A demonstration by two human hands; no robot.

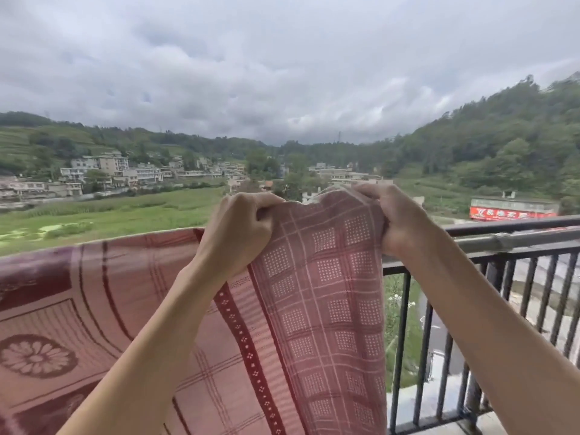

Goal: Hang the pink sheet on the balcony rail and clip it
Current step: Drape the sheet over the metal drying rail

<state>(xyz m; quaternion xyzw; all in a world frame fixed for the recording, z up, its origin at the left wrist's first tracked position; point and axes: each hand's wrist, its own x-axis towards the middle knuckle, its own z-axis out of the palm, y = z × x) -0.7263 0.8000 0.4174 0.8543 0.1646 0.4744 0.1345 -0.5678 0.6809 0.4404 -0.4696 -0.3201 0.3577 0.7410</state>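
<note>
The pink sheet (317, 287), woven with dark red bands and a check pattern, drapes over the balcony rail on the left and hangs down toward me. My left hand (240, 229) grips a bunched part of its top edge. My right hand (394, 215) grips the same edge a little to the right. Both hands hold that end lifted above rail height, with the fabric sagging between them. The dark metal balcony rail (514, 238) shows bare on the right. No clip is in view.
Black vertical bars (436, 337) run below the rail on the right. Beyond lie green fields, a village, wooded hills and a red sign (511, 213). A road runs far below the balcony.
</note>
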